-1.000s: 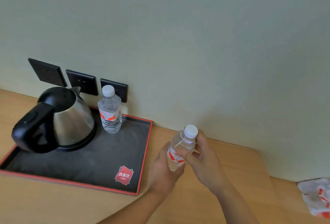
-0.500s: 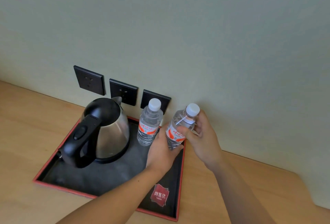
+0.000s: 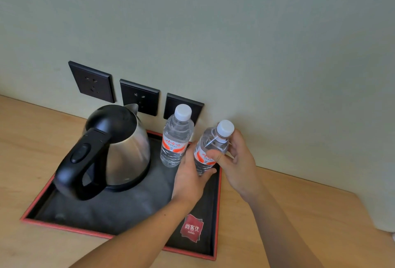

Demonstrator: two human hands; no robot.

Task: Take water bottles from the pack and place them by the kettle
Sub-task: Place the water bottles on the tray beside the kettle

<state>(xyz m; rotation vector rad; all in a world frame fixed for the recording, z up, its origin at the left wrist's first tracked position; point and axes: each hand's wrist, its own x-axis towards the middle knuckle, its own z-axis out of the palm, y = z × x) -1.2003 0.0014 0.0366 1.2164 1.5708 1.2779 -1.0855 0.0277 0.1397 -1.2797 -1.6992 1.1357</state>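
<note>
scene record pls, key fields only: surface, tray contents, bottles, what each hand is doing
surface: wooden counter against a wall
tray: black, red rim, red logo patch
kettle: steel, black handle, on the tray
standing bottle: upright on the tray, right of the kettle, untouched
held bottle: tilted, over the tray's right side
left hand: wraps its lower body
right hand: grips its upper part
outlets: three dark plates on the wall

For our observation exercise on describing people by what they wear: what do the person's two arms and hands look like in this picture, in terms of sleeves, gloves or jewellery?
Both forearms are bare as far as the frame shows, with no sleeve in view. The left hand and the right hand wear no gloves. No watch, bracelet or ring is visible on either.
</note>
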